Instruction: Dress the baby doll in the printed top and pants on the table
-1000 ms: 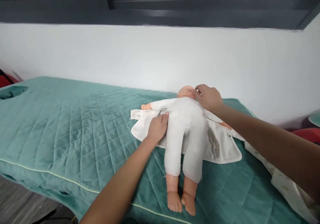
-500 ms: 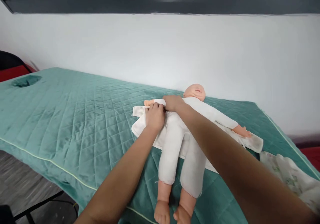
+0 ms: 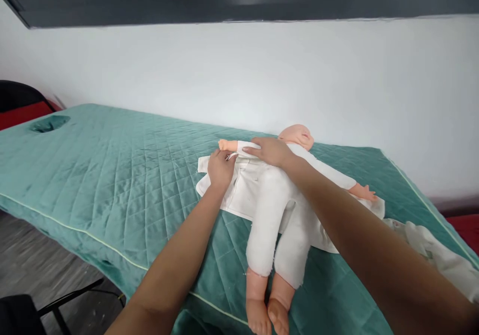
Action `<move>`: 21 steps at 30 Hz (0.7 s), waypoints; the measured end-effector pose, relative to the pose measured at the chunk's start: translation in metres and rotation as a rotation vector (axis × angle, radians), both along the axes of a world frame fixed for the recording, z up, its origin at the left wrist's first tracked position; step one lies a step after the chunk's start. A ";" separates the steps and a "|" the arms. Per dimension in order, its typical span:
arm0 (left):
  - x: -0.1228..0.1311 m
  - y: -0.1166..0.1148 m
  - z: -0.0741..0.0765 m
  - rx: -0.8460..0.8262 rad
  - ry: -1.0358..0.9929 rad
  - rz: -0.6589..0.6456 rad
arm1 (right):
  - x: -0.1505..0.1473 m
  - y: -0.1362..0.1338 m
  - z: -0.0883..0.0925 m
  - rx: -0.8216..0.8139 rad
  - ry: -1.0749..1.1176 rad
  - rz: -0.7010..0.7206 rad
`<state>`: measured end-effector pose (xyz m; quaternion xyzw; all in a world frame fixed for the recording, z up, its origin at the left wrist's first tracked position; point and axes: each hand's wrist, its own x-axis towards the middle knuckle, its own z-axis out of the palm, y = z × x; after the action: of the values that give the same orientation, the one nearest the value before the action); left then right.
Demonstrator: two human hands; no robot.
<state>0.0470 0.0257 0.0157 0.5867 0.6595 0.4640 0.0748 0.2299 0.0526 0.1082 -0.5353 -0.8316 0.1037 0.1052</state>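
Note:
A baby doll (image 3: 264, 235) with a white cloth body lies on its back, head toward the wall and bare feet toward me. Spread beneath it is a white baby shirt (image 3: 239, 190), its sleeves out to both sides. My left hand (image 3: 220, 169) pinches the shirt's edge just below the doll's small fist. Across the doll's upper arm lies my right hand (image 3: 275, 150), thumb and fingers around that arm. My right forearm covers part of the doll's torso and hip.
A green quilted cover (image 3: 130, 185) drapes the bed, which has a face hole (image 3: 50, 123) at the far left. White printed cloth (image 3: 437, 250) lies at the right. Behind stands a white wall (image 3: 239, 76); a red and black chair (image 3: 24, 108) is at left.
My left hand has shifted left and now pinches the shirt's edge. My right hand has moved slightly right along the doll's arm, which lies more exposed. The doll has shifted a little.

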 end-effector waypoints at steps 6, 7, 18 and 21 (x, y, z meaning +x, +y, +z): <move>-0.012 0.005 -0.004 -0.045 -0.391 -0.025 | 0.015 -0.006 0.000 -0.043 -0.049 -0.009; -0.014 0.005 -0.004 -0.050 -0.422 -0.015 | 0.018 -0.007 -0.001 -0.044 -0.063 -0.013; -0.005 -0.011 -0.006 -0.158 0.106 -0.074 | 0.018 -0.006 -0.009 0.044 -0.083 -0.080; -0.005 -0.013 -0.005 -0.184 0.103 -0.070 | 0.018 -0.008 -0.010 0.049 -0.065 -0.071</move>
<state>0.0418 0.0131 0.0106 0.6231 0.6814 0.3677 0.1105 0.2479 0.0445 0.0983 -0.5646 -0.8175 0.0618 0.0948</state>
